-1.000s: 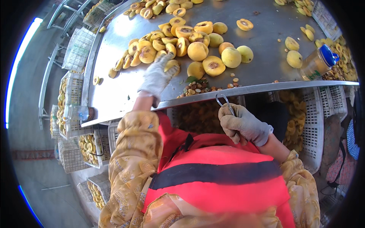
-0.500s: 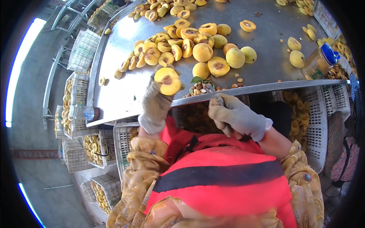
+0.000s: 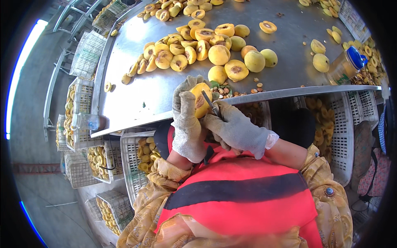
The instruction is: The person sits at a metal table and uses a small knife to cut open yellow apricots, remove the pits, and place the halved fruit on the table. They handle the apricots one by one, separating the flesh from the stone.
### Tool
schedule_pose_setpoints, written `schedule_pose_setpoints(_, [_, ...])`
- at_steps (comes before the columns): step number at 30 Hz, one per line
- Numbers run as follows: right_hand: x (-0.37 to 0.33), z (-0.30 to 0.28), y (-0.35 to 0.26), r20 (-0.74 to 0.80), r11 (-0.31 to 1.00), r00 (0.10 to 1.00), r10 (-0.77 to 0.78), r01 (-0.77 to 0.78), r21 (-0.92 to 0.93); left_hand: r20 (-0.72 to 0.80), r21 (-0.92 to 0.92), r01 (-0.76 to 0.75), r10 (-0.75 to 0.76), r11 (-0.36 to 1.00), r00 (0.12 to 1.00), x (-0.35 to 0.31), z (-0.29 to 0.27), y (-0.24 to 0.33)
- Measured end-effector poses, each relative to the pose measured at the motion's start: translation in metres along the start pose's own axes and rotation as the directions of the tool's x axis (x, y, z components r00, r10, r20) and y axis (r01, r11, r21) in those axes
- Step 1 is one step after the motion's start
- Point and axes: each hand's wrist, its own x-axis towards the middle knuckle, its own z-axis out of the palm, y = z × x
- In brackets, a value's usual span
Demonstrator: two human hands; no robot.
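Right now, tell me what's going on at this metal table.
A person in grey work gloves is working on a yellow fruit half at the near edge of the steel table. The left hand holds the fruit up, cut side toward the right hand, which presses a small metal tool into its pit hollow. On the table lie a pile of halved and whole fruit and loose pits. White crates below hold more halves.
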Motion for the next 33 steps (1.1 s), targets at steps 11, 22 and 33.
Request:
schedule_pose_setpoints(11, [-0.009, 0.0, -0.01, 0.135, 0.98, 0.981, 0.138, -0.115, -0.164, -0.011, 0.097, 0.109, -0.109, 0.989, 0.994, 0.006, -0.007, 0.008])
schedule_pose_setpoints(22, [0.019, 0.01, 0.044, -0.021, 0.852, 0.912, -0.409, 0.373, -0.367, -0.226, 0.06, 0.048, -0.033, 0.997, 0.974, 0.006, -0.004, -0.013])
schedule_pose_setpoints(33, [-0.001, -0.025, -0.007, 0.558, 0.938, 0.795, 0.238, -0.337, 0.08, 0.3, 0.153, 0.274, -0.309, 0.949, 0.903, 0.003, -0.009, 0.022])
